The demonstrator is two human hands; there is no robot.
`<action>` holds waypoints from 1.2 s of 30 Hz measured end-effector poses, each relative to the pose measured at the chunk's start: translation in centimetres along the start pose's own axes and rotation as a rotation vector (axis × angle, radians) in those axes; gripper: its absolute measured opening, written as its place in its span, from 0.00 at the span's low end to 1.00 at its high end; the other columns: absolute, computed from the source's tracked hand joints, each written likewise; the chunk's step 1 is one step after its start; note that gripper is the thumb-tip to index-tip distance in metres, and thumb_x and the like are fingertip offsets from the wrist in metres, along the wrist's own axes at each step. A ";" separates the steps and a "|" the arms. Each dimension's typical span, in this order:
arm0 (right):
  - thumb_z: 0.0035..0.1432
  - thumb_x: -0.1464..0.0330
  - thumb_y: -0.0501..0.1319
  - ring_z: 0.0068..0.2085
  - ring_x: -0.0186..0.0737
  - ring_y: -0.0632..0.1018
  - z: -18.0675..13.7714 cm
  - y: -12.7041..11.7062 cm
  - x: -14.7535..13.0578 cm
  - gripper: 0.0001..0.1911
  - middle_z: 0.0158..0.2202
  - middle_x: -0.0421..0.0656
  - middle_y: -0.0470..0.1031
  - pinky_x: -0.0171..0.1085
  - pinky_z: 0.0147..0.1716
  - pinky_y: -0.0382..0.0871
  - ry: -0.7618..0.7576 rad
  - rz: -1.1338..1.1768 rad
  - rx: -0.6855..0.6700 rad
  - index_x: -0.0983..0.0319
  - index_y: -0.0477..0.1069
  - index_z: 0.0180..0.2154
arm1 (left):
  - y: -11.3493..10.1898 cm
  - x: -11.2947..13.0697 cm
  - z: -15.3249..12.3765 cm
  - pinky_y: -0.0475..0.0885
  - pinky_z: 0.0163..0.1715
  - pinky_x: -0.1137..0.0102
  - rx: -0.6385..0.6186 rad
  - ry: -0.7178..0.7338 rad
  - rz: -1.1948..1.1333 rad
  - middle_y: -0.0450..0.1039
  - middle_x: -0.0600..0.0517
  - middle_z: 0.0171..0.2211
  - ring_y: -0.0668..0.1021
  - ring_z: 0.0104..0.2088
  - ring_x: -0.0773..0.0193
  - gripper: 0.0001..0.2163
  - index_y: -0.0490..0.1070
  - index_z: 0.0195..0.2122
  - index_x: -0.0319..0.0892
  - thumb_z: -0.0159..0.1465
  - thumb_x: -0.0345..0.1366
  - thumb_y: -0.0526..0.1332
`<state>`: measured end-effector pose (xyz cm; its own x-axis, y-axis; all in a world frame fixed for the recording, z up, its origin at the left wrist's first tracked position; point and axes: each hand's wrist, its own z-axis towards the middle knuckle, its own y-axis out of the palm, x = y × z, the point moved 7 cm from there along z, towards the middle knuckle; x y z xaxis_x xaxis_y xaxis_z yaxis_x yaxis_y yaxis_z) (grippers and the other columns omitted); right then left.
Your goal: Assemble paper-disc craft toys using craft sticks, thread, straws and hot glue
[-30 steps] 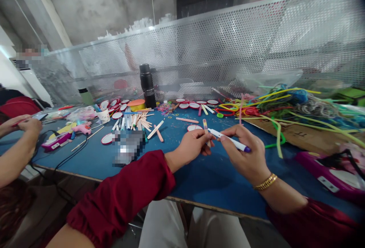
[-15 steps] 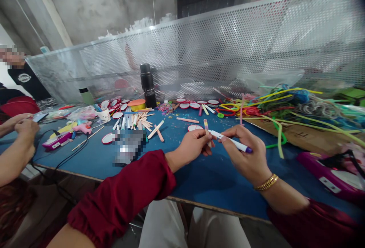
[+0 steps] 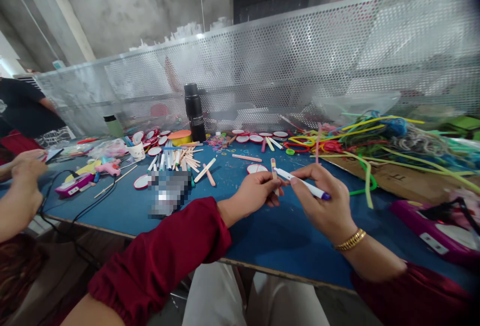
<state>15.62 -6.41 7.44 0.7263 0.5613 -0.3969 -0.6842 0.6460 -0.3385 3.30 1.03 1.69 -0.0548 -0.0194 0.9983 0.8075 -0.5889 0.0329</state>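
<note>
Your left hand [image 3: 253, 192] pinches a craft stick [image 3: 273, 167] between thumb and fingertips, with its upper end standing free above them. Your right hand [image 3: 324, 205] is closed in a writing grip around a white marker [image 3: 304, 184]. The purple end points to 4 o'clock and the tip rests against the stick at 10 o'clock. Over the last second both hands have barely shifted. The stick has only edged a little toward the marker, and tip and stick stay in contact just above the blue worktop [image 3: 285, 238], so the marking on that stick is still in progress.

A red-rimmed disc [image 3: 256, 168] lies just beyond your left hand at 11 o'clock. A black flask [image 3: 194, 112] stands farther off the same way, with loose sticks and pens around it. At 2 o'clock lies a tangle of coloured pipe cleaners [image 3: 375, 138]. At 9 o'clock a co-worker's hand [image 3: 25, 176] has dropped slightly.
</note>
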 end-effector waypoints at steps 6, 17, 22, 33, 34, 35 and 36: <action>0.61 0.66 0.62 0.31 0.42 0.77 0.0 0.0 -0.1 0.05 0.29 0.40 0.77 0.41 0.34 0.67 -0.003 0.004 0.000 0.58 0.74 0.32 | 0.0 0.1 -0.1 0.67 0.21 0.74 -0.001 0.010 0.012 0.71 0.55 0.27 0.73 0.19 0.72 0.08 0.70 0.35 0.39 0.67 0.39 0.60; 0.61 0.65 0.62 0.30 0.42 0.77 0.1 0.0 -0.1 0.06 0.27 0.40 0.76 0.42 0.33 0.67 -0.002 0.009 -0.019 0.57 0.72 0.30 | 0.0 0.3 0.0 0.67 0.20 0.76 0.010 0.016 -0.011 0.71 0.55 0.27 0.73 0.18 0.73 0.07 0.71 0.36 0.38 0.68 0.36 0.59; 0.61 0.66 0.62 0.30 0.41 0.76 -0.1 -0.1 0.2 0.05 0.27 0.40 0.76 0.41 0.32 0.66 0.024 -0.012 0.001 0.57 0.72 0.31 | -0.2 -0.1 0.2 0.68 0.20 0.76 0.000 0.040 -0.021 0.71 0.55 0.27 0.74 0.19 0.72 0.08 0.71 0.36 0.38 0.67 0.38 0.59; 0.62 0.66 0.62 0.32 0.42 0.77 -0.1 0.0 0.2 0.05 0.29 0.40 0.77 0.41 0.33 0.67 0.011 -0.026 0.003 0.57 0.73 0.32 | 0.0 0.0 0.0 0.67 0.22 0.74 0.001 0.001 -0.009 0.72 0.55 0.27 0.73 0.20 0.71 0.10 0.70 0.36 0.39 0.65 0.41 0.62; 0.62 0.66 0.62 0.32 0.42 0.77 -0.1 0.0 0.2 0.05 0.29 0.40 0.77 0.41 0.33 0.67 0.004 -0.026 0.004 0.57 0.73 0.32 | 0.0 0.1 -0.1 0.67 0.21 0.74 0.001 0.002 -0.006 0.72 0.55 0.27 0.73 0.20 0.71 0.09 0.70 0.35 0.39 0.66 0.40 0.62; 0.62 0.66 0.62 0.32 0.42 0.78 -0.1 0.0 0.2 0.05 0.29 0.40 0.77 0.41 0.33 0.67 -0.001 -0.025 0.003 0.57 0.73 0.32 | 0.0 0.1 -0.1 0.67 0.21 0.74 0.001 0.004 -0.005 0.72 0.55 0.27 0.73 0.20 0.72 0.09 0.70 0.35 0.39 0.66 0.40 0.62; 0.62 0.66 0.62 0.32 0.42 0.78 0.0 0.0 0.1 0.05 0.29 0.40 0.77 0.41 0.33 0.67 -0.002 -0.025 0.000 0.57 0.73 0.32 | 0.0 0.1 -0.1 0.67 0.21 0.74 0.005 0.004 -0.005 0.72 0.54 0.27 0.73 0.20 0.72 0.10 0.70 0.35 0.39 0.66 0.41 0.62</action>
<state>15.70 -6.34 7.34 0.7430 0.5463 -0.3867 -0.6661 0.6597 -0.3479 3.26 0.95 1.82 -0.0606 -0.0197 0.9980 0.8103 -0.5847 0.0377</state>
